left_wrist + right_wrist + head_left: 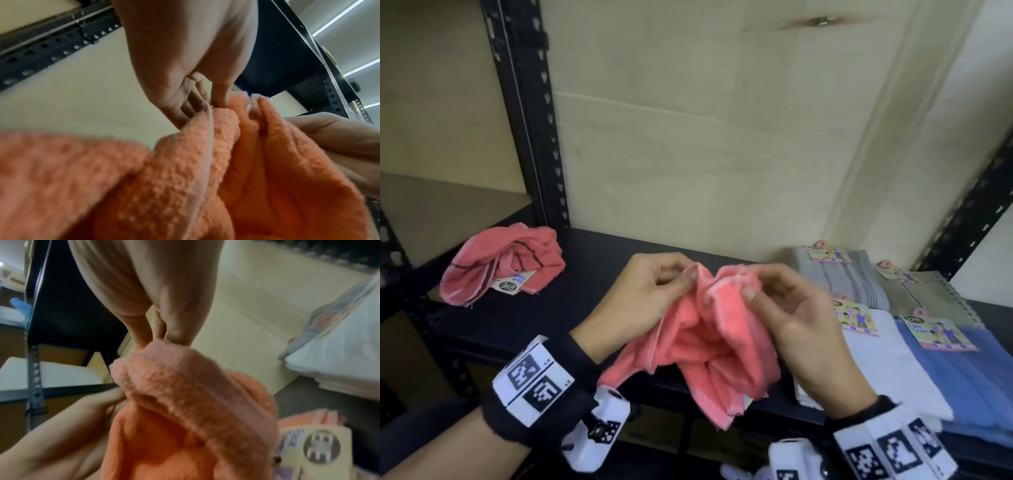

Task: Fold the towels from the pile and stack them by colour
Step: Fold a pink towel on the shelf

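while both hands pinch its top edge, the left hand (643, 298) and right hand (796, 329) hold the coral towel (709, 349) bunched above the shelf (599, 274); a crumpled pink towel (500, 263) lies left, folded towels (914, 342) stacked right.

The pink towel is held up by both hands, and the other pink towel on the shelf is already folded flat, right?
Not quite. The left hand and right hand do hold the pink towel, but the other pink towel on the shelf lies crumpled, not folded flat. The head view shows it.
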